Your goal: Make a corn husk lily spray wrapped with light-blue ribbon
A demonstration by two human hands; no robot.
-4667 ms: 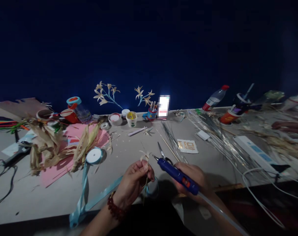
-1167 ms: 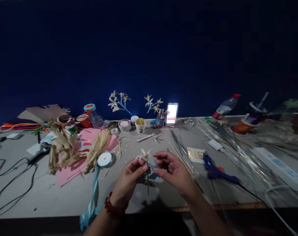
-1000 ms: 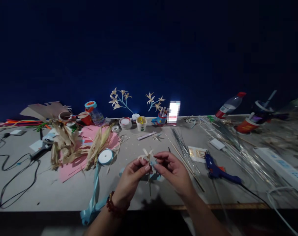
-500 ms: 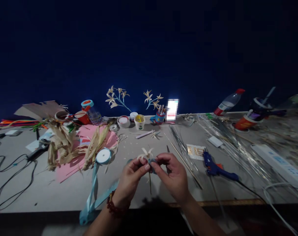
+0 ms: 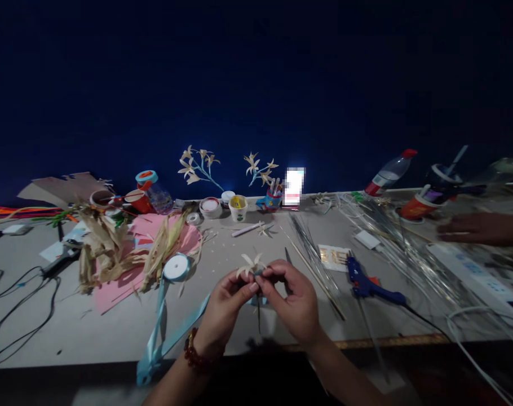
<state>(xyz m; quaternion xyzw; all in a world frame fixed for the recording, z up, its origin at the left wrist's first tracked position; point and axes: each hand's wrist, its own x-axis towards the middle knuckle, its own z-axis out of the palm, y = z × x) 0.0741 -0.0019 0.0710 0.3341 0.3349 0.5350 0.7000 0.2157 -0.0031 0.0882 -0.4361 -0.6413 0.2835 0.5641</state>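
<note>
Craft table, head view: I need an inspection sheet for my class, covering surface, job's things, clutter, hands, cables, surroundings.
Surface: grey table, small scraps scattered.
Job's things: pale flower held petals up, blue strip at its base; glue gun lying to the right.
Clutter: dried husks on pink paper, ribbon spool, leaning bottle.
Hands: left hand grips the flower below its petals; right hand pinches at the blue strip.
Cables: black cable left; white cable near power strip.
Surroundings: dark blue wall; another person's hand right.
</note>
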